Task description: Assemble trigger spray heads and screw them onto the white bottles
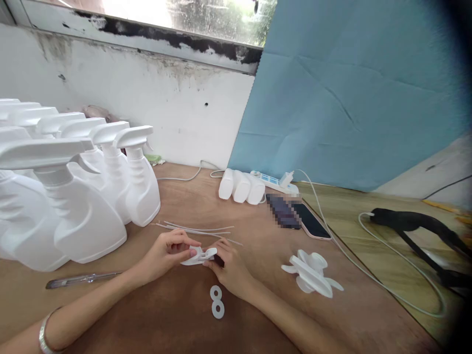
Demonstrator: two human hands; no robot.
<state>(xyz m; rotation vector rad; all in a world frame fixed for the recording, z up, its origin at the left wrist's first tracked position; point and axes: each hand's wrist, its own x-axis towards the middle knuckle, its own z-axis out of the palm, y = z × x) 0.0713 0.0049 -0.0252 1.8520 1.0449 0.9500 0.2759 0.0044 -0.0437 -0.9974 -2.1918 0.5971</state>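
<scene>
My left hand (171,250) pinches one side of a small white plastic spray-head part (199,256) just above the table. The fingers of my right hand (229,265) close on the part's other side, and they hide some of it. Two flat white washers (218,309) lie touching each other below my hands. Just beyond my fingers are several thin white tubes (199,229). A pile of white trigger spray-head pieces (311,273) rests to the right of my right arm.
Several white spray bottles (88,216) with heads stand at left. A screwdriver (83,280) lies near my left forearm. At the back are white caps or containers (241,187), a power strip (275,183), and a phone (311,222) by a dark blurred object. A cable curves along the right edge.
</scene>
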